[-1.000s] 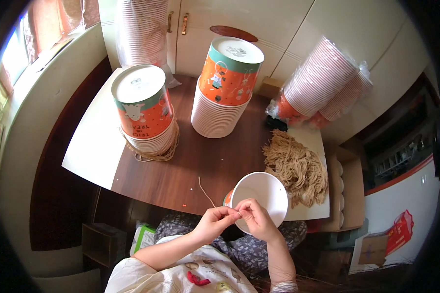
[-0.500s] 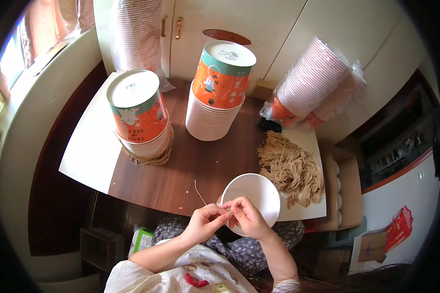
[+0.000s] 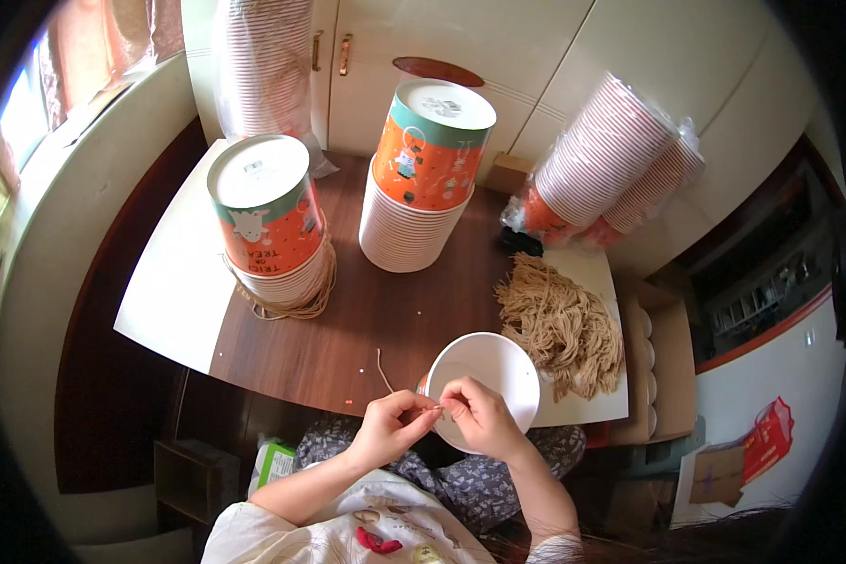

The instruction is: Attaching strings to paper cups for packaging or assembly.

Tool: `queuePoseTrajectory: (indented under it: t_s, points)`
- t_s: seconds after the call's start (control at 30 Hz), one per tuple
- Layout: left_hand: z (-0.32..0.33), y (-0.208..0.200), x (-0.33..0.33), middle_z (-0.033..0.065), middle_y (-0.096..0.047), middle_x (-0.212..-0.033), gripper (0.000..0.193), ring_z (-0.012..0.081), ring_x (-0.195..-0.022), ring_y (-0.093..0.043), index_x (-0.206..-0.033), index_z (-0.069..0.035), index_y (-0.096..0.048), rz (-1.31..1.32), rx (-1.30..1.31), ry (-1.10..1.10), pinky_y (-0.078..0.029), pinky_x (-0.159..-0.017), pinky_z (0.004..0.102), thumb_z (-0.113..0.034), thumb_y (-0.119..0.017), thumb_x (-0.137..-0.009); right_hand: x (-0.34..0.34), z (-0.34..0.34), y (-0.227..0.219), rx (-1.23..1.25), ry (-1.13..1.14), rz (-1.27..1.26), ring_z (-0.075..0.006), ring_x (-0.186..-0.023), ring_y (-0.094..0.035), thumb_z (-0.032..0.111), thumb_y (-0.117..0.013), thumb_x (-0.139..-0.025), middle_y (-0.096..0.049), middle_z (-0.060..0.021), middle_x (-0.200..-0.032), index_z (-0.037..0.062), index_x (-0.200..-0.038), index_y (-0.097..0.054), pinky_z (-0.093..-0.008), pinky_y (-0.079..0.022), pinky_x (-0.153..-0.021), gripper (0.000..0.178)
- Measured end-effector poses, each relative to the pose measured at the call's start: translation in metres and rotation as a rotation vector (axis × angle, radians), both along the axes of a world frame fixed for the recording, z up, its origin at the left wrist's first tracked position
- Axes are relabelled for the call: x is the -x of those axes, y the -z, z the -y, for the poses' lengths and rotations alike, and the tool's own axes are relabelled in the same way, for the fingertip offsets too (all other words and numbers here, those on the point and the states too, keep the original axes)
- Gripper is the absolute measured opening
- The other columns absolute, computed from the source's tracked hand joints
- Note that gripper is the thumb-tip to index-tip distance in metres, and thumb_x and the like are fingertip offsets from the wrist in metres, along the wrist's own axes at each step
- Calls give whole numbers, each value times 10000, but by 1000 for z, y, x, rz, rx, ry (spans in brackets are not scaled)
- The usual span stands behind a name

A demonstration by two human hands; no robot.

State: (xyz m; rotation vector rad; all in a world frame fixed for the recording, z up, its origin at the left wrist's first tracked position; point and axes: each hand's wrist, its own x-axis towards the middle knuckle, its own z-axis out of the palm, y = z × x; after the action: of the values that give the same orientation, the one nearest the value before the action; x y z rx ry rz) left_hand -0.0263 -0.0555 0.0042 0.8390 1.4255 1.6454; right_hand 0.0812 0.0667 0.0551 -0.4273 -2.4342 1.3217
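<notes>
A white-walled paper bucket (image 3: 508,371) stands mouth up at the table's near edge, close to my lap. Over its near left rim, my left hand (image 3: 392,428) and my right hand (image 3: 482,420) meet, fingertips pinched together. A thin tan cord (image 3: 382,367) runs up from behind my left hand, its loose end curving over the table. The left fingers close on this cord. My right thumb and forefinger pinch right beside them; what lies between them is too small to make out.
A heap of tan cords (image 3: 564,324) lies right of the bucket. Upside-down stacks of orange-and-green buckets stand at left (image 3: 263,211) and centre (image 3: 423,174), the left one ringed with cords. Plastic-wrapped stacks (image 3: 606,150) lean at back right. An open cardboard box (image 3: 672,376) sits beside the table.
My fingertips have shifted slightly, the right hand curling more closed and the two hands a little farther apart. The bucket and the stacks stay in place.
</notes>
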Motion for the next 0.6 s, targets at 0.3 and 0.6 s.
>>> queuePoseTrajectory:
  t_s: [0.3, 0.6]
  points:
    - [-5, -3, -2, 25, -587, -758, 106, 49, -605, -518, -870, -14, -561, 436, -44, 119, -410, -508, 175, -115, -590, -858, -5, 0, -9, 39, 41, 26, -182, -676, -585, 58, -575, -829, -588, -83, -756, 12, -864, -544, -277, -462, -584, 65]
    - [-9, -3, -7, -10, -547, -676, 99, 19, -476, -364, -855, -54, -523, 719, -69, 129, -239, -421, 160, -140, -565, -878, -8, 0, -11, 16, 57, 13, -167, -674, -596, 50, -599, -813, -602, -84, -773, 8, -860, -561, -265, -469, -571, 73]
